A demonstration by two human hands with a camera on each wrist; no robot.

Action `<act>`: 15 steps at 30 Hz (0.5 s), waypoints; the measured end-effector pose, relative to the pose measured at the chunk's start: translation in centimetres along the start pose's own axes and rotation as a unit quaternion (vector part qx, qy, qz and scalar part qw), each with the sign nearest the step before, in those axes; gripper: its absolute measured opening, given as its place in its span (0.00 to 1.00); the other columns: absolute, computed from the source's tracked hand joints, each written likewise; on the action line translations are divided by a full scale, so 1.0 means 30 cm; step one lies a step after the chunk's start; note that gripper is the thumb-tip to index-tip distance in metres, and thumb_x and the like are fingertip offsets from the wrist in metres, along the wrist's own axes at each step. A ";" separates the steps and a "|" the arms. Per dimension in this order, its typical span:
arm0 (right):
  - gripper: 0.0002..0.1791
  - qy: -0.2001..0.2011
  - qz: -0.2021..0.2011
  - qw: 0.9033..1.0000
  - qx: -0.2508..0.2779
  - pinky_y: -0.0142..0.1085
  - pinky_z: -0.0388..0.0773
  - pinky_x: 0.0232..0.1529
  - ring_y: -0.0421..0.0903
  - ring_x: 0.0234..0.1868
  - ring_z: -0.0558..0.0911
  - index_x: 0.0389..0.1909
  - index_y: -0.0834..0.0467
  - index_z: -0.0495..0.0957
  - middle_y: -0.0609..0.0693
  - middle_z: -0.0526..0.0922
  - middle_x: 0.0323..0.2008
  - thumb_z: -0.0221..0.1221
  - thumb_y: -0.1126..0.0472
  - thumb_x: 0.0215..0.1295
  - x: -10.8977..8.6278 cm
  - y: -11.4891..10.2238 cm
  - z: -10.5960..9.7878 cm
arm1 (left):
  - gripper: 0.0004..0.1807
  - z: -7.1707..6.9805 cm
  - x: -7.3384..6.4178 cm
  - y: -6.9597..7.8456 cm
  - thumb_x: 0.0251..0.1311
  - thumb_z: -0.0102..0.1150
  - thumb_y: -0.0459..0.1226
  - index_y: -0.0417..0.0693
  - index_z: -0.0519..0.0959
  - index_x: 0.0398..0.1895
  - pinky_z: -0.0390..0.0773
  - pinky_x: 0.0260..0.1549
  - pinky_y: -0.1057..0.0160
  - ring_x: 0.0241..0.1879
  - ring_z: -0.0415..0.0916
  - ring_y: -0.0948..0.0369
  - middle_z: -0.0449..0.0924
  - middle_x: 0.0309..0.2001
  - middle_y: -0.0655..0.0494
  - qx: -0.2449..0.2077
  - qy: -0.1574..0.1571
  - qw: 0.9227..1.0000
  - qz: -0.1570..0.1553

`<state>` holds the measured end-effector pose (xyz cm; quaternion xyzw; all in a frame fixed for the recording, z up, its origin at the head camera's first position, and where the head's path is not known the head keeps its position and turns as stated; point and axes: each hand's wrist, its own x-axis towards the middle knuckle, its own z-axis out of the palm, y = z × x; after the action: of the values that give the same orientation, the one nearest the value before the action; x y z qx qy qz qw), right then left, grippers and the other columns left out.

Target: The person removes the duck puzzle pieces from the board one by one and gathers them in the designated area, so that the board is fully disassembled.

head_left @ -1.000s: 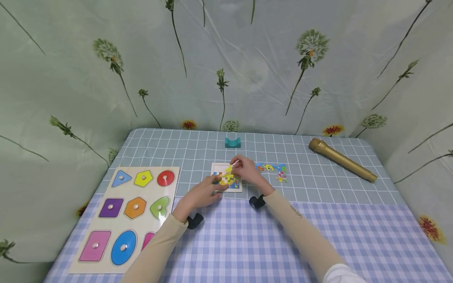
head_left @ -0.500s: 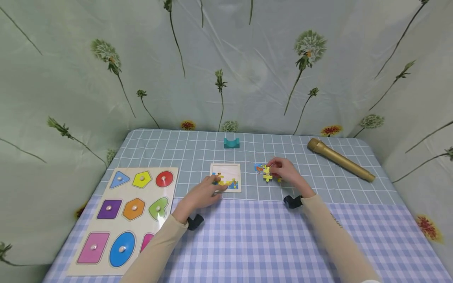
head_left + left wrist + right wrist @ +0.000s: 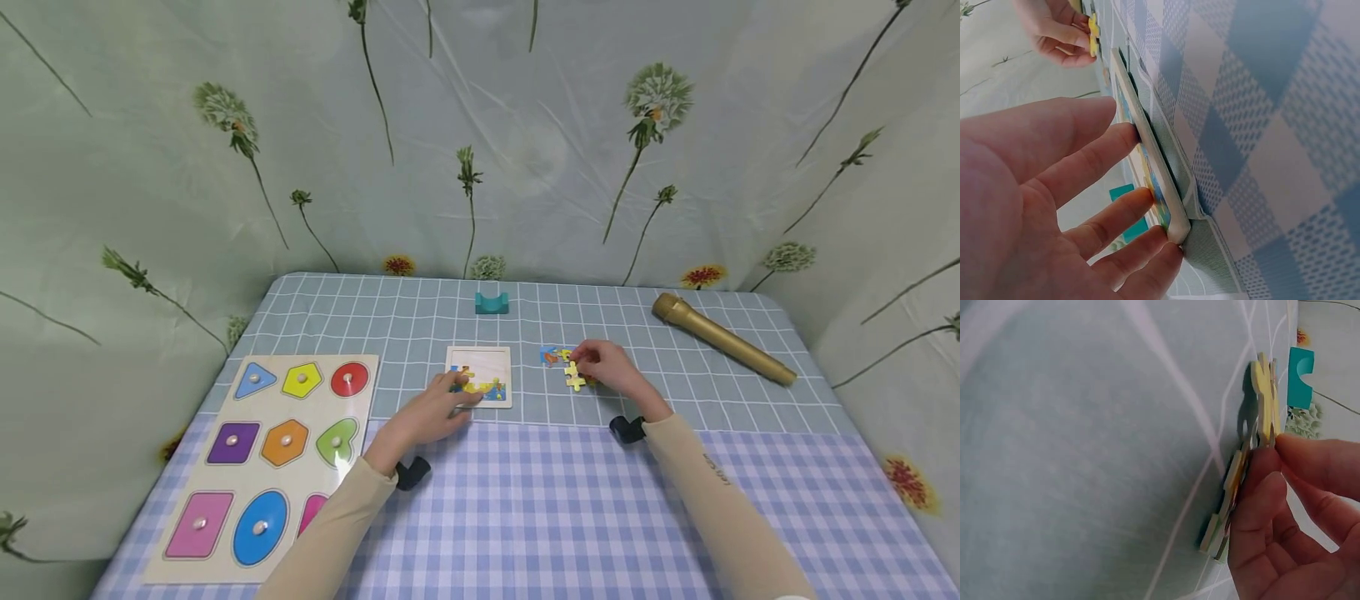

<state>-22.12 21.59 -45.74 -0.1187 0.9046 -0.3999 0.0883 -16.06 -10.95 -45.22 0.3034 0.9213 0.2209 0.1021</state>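
My left hand (image 3: pixel 431 410) rests with its fingertips on a small square wooden puzzle tray (image 3: pixel 487 360). In the left wrist view its fingers are spread and nearly straight, touching the tray's near rim (image 3: pixel 1160 169). Colourful pieces fill the tray's lower part, partly hidden by these fingers; bare wood shows above. To the right of the tray, my right hand (image 3: pixel 611 371) pinches a yellow jigsaw piece (image 3: pixel 573 377) between thumb and fingers. The right wrist view shows this piece (image 3: pixel 1264 400) on edge, close over the cloth. Loose jigsaw pieces (image 3: pixel 551 357) lie beside and partly under the right hand.
On the left lies a large wooden shape board (image 3: pixel 279 396) with knobbed, coloured shapes. A teal curved block (image 3: pixel 491 305) stands behind the tray. A gold microphone-shaped object (image 3: pixel 723 337) lies at the back right. Flowered fabric (image 3: pixel 555 167) hangs behind the table.
My right hand has moved right from over the tray to the loose pieces, with a yellow jigsaw piece in its fingers. The left hand has stayed at the tray.
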 end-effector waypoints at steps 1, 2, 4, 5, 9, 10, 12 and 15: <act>0.07 0.005 -0.001 1.000 -0.007 0.35 0.71 0.30 0.44 0.29 0.74 0.38 0.68 0.79 0.55 0.80 0.30 0.56 0.72 0.60 -0.001 -0.002 0.001 | 0.19 0.000 0.000 0.000 0.66 0.56 0.37 0.45 0.77 0.60 0.71 0.52 0.47 0.63 0.58 0.44 0.62 0.64 0.40 -0.001 -0.001 1.000 -0.001; 0.07 0.009 -0.002 1.000 -0.013 0.35 0.71 0.30 0.45 0.29 0.74 0.38 0.68 0.79 0.55 0.80 0.29 0.56 0.72 0.59 -0.001 -0.003 0.003 | 0.20 0.000 0.000 0.000 0.66 0.56 0.37 0.46 0.77 0.60 0.71 0.52 0.47 0.64 0.58 0.44 0.62 0.64 0.40 -0.001 -0.002 1.000 -0.002; 0.06 0.017 -0.004 1.000 -0.023 0.36 0.71 0.31 0.45 0.30 0.74 0.37 0.67 0.79 0.54 0.79 0.29 0.56 0.73 0.59 -0.002 -0.005 0.005 | 0.20 0.001 -0.001 0.000 0.66 0.56 0.37 0.47 0.77 0.60 0.71 0.51 0.47 0.63 0.58 0.45 0.62 0.64 0.40 0.000 -0.002 1.000 -0.005; 0.06 0.021 -0.005 0.999 -0.026 0.36 0.71 0.31 0.45 0.30 0.74 0.37 0.67 0.79 0.54 0.79 0.29 0.56 0.73 0.59 -0.003 -0.005 0.006 | 0.20 0.002 -0.001 0.000 0.66 0.56 0.37 0.47 0.77 0.60 0.71 0.51 0.47 0.63 0.58 0.45 0.63 0.63 0.40 0.000 -0.003 1.000 -0.006; 0.06 0.029 -0.010 0.999 -0.029 0.36 0.70 0.31 0.46 0.29 0.73 0.37 0.68 0.79 0.54 0.77 0.27 0.57 0.73 0.58 -0.008 -0.002 0.007 | 0.20 0.002 -0.001 0.002 0.66 0.56 0.37 0.48 0.76 0.61 0.72 0.50 0.46 0.63 0.59 0.45 0.63 0.63 0.40 0.000 -0.006 1.000 -0.012; 0.06 0.030 -0.012 0.999 -0.030 0.36 0.70 0.31 0.46 0.29 0.73 0.37 0.68 0.78 0.53 0.77 0.27 0.58 0.73 0.59 -0.010 -0.001 0.006 | 0.20 0.001 -0.002 0.002 0.66 0.56 0.38 0.48 0.76 0.61 0.72 0.50 0.47 0.63 0.58 0.45 0.63 0.63 0.40 -0.001 -0.008 1.000 -0.014; 0.06 0.029 -0.013 0.999 -0.028 0.36 0.70 0.30 0.46 0.29 0.73 0.37 0.68 0.78 0.53 0.77 0.28 0.58 0.72 0.59 -0.015 0.002 0.004 | 0.20 0.001 -0.002 0.004 0.66 0.56 0.38 0.48 0.76 0.61 0.72 0.50 0.47 0.62 0.59 0.45 0.63 0.62 0.40 -0.003 -0.007 1.000 -0.014; 0.06 0.033 -0.011 0.999 -0.021 0.36 0.70 0.30 0.46 0.29 0.74 0.39 0.67 0.78 0.53 0.77 0.29 0.58 0.71 0.61 -0.023 0.004 0.000 | 0.20 0.002 -0.003 0.003 0.66 0.56 0.37 0.48 0.76 0.61 0.71 0.51 0.47 0.61 0.59 0.45 0.63 0.62 0.40 -0.001 -0.001 1.000 -0.007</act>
<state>-21.48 21.88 -45.78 -0.1170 0.9140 -0.3850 0.0520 -15.93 -10.93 -45.24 0.2969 0.9232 0.2202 0.1053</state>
